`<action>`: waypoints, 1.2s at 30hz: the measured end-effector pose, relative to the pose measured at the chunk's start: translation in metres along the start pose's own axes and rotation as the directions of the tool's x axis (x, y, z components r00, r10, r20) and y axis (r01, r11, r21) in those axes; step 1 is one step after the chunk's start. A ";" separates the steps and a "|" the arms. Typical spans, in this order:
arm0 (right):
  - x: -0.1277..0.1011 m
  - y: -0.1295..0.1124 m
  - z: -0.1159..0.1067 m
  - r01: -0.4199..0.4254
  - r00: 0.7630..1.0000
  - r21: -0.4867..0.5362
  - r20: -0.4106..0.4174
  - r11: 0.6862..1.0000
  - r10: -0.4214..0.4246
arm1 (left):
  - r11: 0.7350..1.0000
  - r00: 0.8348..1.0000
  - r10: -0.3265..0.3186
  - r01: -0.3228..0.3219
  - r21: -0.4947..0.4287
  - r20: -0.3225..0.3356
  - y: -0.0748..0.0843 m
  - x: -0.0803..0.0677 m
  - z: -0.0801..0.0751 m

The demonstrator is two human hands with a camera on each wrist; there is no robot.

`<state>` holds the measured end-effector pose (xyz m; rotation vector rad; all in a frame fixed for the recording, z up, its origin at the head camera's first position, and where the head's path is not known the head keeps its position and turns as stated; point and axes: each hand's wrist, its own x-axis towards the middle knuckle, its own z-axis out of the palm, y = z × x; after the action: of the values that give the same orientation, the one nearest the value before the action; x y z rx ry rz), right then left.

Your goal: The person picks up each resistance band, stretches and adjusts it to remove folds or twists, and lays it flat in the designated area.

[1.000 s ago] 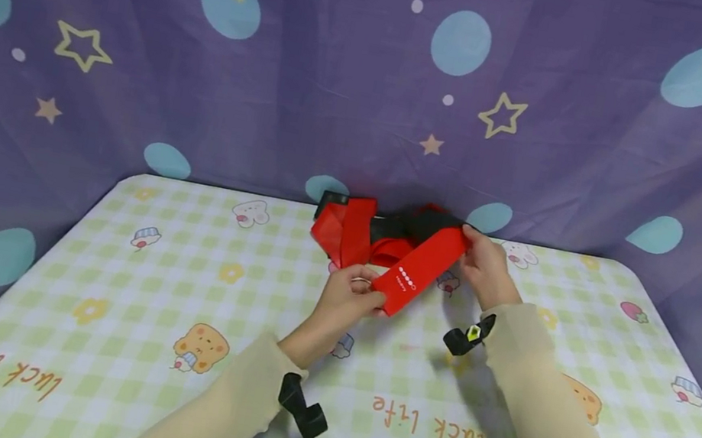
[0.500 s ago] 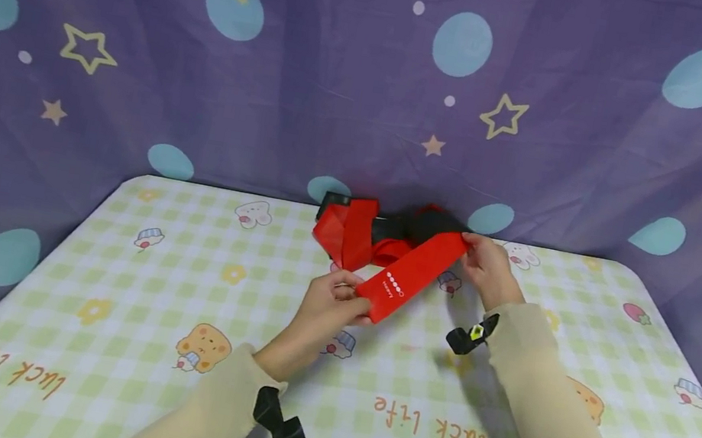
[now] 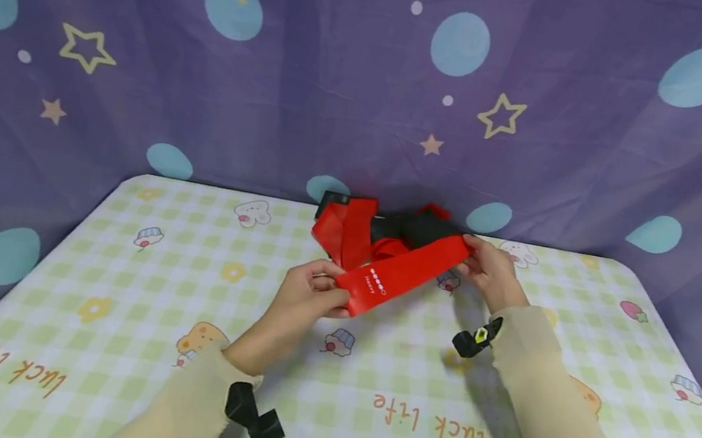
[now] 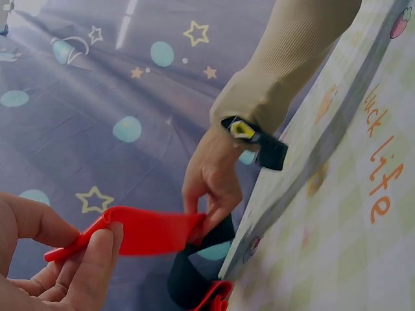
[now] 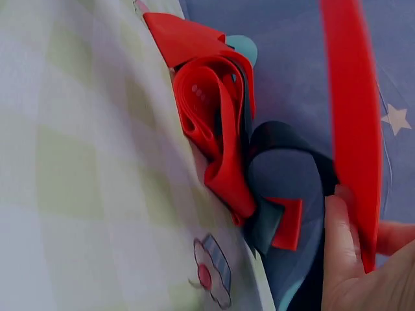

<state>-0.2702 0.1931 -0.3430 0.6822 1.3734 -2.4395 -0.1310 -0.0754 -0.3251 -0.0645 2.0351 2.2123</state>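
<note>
A flat red exercise band [image 3: 408, 273], printed "Heavy" with a row of white dots, spans between both hands above the table. My left hand [image 3: 303, 295] pinches its near left end; the left wrist view shows the band [image 4: 152, 232] folded over between thumb and fingers. Farther along, my right hand [image 3: 492, 268] pinches the band by its right part. Behind the held stretch, a loose heap of red band [image 3: 358, 232] and black band [image 3: 422, 227] lies at the table's back edge. Seen in the right wrist view, part of the red heap [image 5: 211, 97] is looped in layers.
A table with a green checked cloth [image 3: 153, 279] reaches toward me, its back edge against a purple curtain [image 3: 344, 94]. The curtain also runs along both sides. Black wrist straps [image 3: 255, 416] with small mounts stick out below each sleeve.
My left hand has moved left, carrying the band's end with it, so the held stretch lies flatter and shows more length. My right hand has stayed almost in place.
</note>
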 end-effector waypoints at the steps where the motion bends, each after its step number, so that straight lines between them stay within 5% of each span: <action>1: 0.000 -0.001 -0.001 0.010 1.000 -0.009 -0.007 1.000 -0.010 | 1.000 1.000 0.001 -0.001 -0.001 -0.006 0.001 0.000 -0.002; 22: 0.002 -0.008 0.009 0.130 0.984 -0.091 -0.110 0.987 -0.140 | 0.996 0.997 -0.078 0.079 0.044 -0.012 -0.024 0.001 -0.020; 36: 0.014 0.012 0.048 0.207 0.978 -0.256 0.026 0.944 -0.207 | 0.982 0.984 -0.164 0.156 0.105 0.075 -0.050 -0.019 -0.043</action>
<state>-0.2900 0.1459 -0.3377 0.4978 1.8038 -2.3471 -0.1085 -0.1156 -0.3756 -0.1194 2.0155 1.9827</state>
